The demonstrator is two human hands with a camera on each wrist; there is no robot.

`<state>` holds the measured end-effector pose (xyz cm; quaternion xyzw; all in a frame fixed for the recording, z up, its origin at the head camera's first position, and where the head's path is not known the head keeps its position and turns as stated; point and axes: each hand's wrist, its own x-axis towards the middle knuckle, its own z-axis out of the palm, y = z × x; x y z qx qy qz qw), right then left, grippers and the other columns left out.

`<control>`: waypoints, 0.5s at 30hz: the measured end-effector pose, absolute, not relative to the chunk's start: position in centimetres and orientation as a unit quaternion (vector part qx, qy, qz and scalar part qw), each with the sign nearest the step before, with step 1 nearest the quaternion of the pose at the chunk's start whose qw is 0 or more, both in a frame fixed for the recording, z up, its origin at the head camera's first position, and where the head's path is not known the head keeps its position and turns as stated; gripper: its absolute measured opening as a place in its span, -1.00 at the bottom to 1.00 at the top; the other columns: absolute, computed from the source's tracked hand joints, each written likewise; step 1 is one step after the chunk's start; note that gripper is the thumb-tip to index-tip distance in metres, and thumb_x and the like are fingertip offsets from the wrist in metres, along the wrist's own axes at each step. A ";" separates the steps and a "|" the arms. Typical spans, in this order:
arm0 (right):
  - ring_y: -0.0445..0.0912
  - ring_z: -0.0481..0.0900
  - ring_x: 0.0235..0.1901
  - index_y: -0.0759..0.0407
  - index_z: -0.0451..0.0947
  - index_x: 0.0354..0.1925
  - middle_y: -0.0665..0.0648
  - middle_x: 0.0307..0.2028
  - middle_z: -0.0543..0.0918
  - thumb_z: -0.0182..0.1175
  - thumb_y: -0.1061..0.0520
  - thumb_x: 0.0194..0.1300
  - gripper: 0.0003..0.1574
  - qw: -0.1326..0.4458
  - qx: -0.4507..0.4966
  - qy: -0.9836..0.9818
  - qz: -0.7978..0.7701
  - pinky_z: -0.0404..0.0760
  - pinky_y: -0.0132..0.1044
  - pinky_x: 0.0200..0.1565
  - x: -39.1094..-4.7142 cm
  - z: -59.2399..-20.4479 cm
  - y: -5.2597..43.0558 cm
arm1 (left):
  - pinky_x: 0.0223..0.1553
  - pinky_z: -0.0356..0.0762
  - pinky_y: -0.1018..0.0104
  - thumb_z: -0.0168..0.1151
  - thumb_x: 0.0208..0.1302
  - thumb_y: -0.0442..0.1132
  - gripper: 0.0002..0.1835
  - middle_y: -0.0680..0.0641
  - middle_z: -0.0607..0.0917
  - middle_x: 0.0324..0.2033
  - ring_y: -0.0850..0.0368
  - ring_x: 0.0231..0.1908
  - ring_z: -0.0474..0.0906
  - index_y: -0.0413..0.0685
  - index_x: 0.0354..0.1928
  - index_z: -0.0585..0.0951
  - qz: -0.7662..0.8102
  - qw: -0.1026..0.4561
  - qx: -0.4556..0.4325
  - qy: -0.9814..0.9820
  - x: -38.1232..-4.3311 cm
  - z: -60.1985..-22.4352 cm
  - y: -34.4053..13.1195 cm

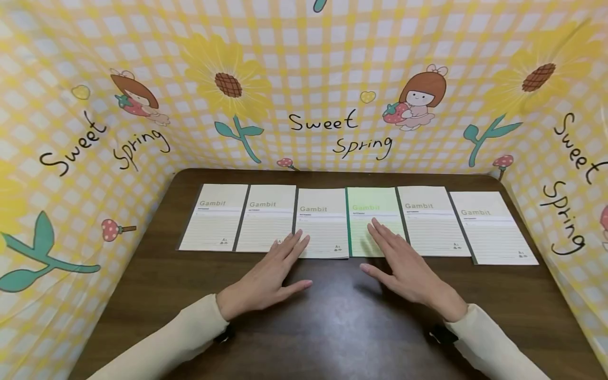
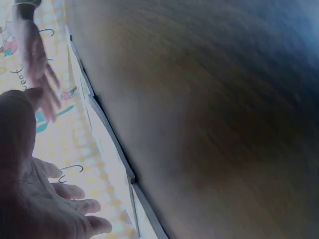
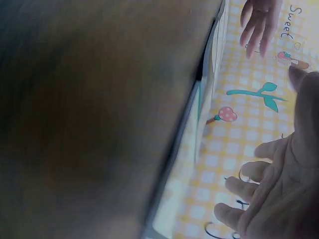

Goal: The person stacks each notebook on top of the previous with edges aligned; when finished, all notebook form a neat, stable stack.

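Note:
Several Gambit notebooks lie side by side in a row along the back of the table in the head view. One is a pale green notebook (image 1: 370, 198) with a green spine; the others, such as the white notebook (image 1: 323, 200) left of it, have dark spines. My left hand (image 1: 263, 277) has its fingers extended and thumb apart, overlapping the lower corners of two white notebooks. With fingers likewise straight, my right hand (image 1: 410, 269) overlaps the lower part of the green one. Both wrist views show the hands raised above the tabletop, palms bare, gripping nothing.
The dark wooden table (image 1: 323, 327) has rounded back corners. A yellow checked cloth (image 1: 323, 68) printed with flowers and "Sweet Spring" hangs behind it and at both sides. More white notebooks (image 1: 216, 221) reach toward the left edge, and another white notebook (image 1: 494, 232) ends the row at right.

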<state>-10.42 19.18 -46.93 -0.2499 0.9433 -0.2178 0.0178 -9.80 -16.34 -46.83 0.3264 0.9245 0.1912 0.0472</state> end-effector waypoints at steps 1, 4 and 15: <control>0.13 0.00 0.67 -0.05 -0.16 0.70 0.02 0.71 -0.15 0.07 -0.47 0.49 0.15 0.026 -0.248 0.942 -0.224 0.06 0.27 0.59 -10.4 -47.2 19.0 | 0.60 0.04 -0.32 0.05 0.49 0.38 -0.02 -0.13 -0.08 0.70 -0.20 0.67 -0.05 0.11 0.70 -0.08 0.191 0.052 0.326 0.924 -9.9 -46.9 -16.3; 0.17 0.03 0.66 0.05 -0.06 0.69 0.10 0.70 -0.04 0.07 -0.44 0.50 0.11 0.049 -0.254 0.937 -0.235 0.04 0.29 0.59 -10.4 -47.9 18.4 | 0.61 0.00 -0.31 0.03 0.52 0.34 -0.09 -0.17 0.00 0.68 -0.20 0.67 -0.05 0.04 0.69 0.04 0.190 0.073 0.326 0.923 -10.2 -47.2 -15.9; 0.16 0.08 0.64 0.11 0.12 0.64 0.14 0.66 0.12 0.17 -0.31 0.51 0.00 0.079 -0.339 0.907 -0.236 0.14 0.33 0.55 -9.9 -49.6 15.5 | 0.64 0.01 -0.20 0.03 0.55 0.29 -0.15 -0.16 0.01 0.68 -0.15 0.67 -0.06 0.00 0.66 0.12 0.168 0.148 0.316 0.922 -10.8 -47.8 -15.6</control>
